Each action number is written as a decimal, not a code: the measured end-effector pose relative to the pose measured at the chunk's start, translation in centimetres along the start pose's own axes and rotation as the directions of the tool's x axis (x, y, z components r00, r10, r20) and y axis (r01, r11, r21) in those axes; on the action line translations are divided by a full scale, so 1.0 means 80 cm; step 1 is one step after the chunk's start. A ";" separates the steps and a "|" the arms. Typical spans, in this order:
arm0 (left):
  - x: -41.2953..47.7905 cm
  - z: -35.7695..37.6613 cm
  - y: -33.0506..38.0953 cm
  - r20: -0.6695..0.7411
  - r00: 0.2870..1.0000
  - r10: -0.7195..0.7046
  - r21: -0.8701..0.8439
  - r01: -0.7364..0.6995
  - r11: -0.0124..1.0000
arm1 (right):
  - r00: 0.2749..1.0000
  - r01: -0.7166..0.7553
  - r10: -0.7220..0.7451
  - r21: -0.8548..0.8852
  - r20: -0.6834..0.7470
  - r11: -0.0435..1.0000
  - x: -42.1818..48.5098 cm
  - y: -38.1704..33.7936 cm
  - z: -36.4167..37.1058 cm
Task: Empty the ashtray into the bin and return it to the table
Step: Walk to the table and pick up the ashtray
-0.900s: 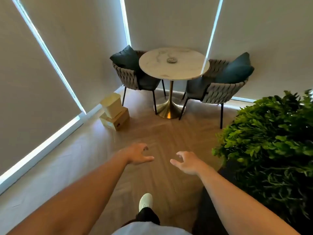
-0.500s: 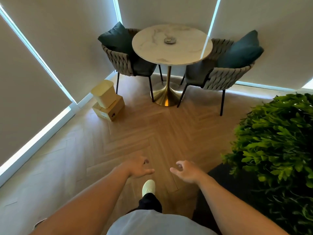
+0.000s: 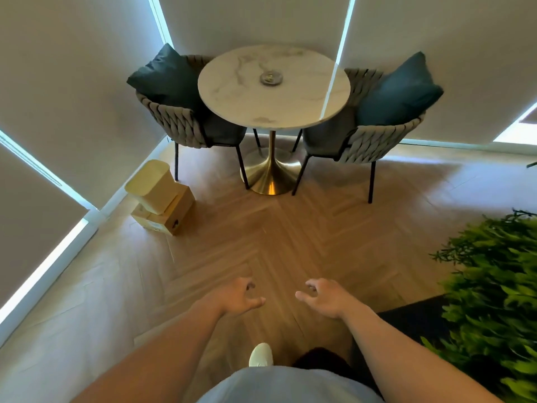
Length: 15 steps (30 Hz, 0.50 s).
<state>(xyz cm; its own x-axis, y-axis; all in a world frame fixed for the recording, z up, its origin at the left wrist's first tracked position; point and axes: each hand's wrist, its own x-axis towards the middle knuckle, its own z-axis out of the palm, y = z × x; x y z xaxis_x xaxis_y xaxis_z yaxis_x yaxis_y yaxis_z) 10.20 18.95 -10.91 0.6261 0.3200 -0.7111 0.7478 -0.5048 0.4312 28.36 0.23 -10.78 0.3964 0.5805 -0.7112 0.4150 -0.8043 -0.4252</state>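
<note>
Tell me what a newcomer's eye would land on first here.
The round marble table on its gold pedestal stands centre back, with a small ashtray on top and a woven chair with a teal cushion on either side. In the foreground the left hand and right hand hang empty over herringbone flooring.

Ashtray (image 3: 271, 78) on marble table (image 3: 302, 106)

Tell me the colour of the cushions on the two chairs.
Dark teal, both cushions, seen in the head view.
</note>
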 end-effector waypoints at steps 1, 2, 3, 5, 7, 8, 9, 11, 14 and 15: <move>0.008 -0.010 -0.002 0.009 1.000 -0.002 -0.001 0.002 1.000 | 1.000 -0.007 0.007 0.002 0.003 1.000 0.008 -0.004 -0.007; 0.015 -0.017 -0.003 0.014 1.000 0.000 0.000 0.000 1.000 | 1.000 -0.010 0.010 0.003 0.008 1.000 0.015 -0.008 -0.013; 0.021 -0.024 -0.003 0.018 1.000 0.003 -0.002 -0.003 1.000 | 1.000 -0.010 0.010 0.003 0.011 1.000 0.021 -0.010 -0.018; 0.034 -0.037 -0.004 0.021 1.000 0.012 -0.001 -0.012 1.000 | 1.000 -0.008 0.008 0.001 0.007 1.000 0.038 -0.016 -0.028; 0.048 -0.051 -0.004 0.023 1.000 0.016 0.013 -0.017 1.000 | 1.000 -0.001 0.001 0.006 0.009 1.000 0.055 -0.023 -0.039; 0.056 -0.058 -0.003 0.031 0.999 0.018 0.014 -0.018 1.000 | 1.000 0.003 -0.003 0.008 0.009 1.000 0.064 -0.026 -0.044; 0.064 -0.065 -0.002 0.040 0.999 0.019 0.016 -0.020 1.000 | 1.000 0.008 -0.008 0.007 0.005 1.000 0.072 -0.029 -0.050; 0.082 -0.080 0.001 0.052 0.999 0.017 0.024 -0.018 1.000 | 1.000 0.012 -0.012 0.007 0.005 1.000 0.091 -0.033 -0.064; 0.112 -0.103 0.009 0.069 0.998 -0.009 0.004 0.009 1.000 | 0.999 0.021 -0.021 0.005 0.026 1.000 0.124 -0.036 -0.088; 0.121 -0.111 0.012 0.073 0.997 -0.014 0.007 0.014 1.000 | 0.999 0.025 -0.025 0.004 0.030 1.000 0.134 -0.037 -0.097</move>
<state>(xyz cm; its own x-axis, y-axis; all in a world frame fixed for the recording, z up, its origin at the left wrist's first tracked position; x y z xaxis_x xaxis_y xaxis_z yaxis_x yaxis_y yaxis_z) 18.93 28.66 -12.48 0.5976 0.2677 -0.7558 0.7548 -0.5059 0.4176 37.72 9.78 -12.83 0.3615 0.5966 -0.7165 0.4215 -0.7900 -0.4452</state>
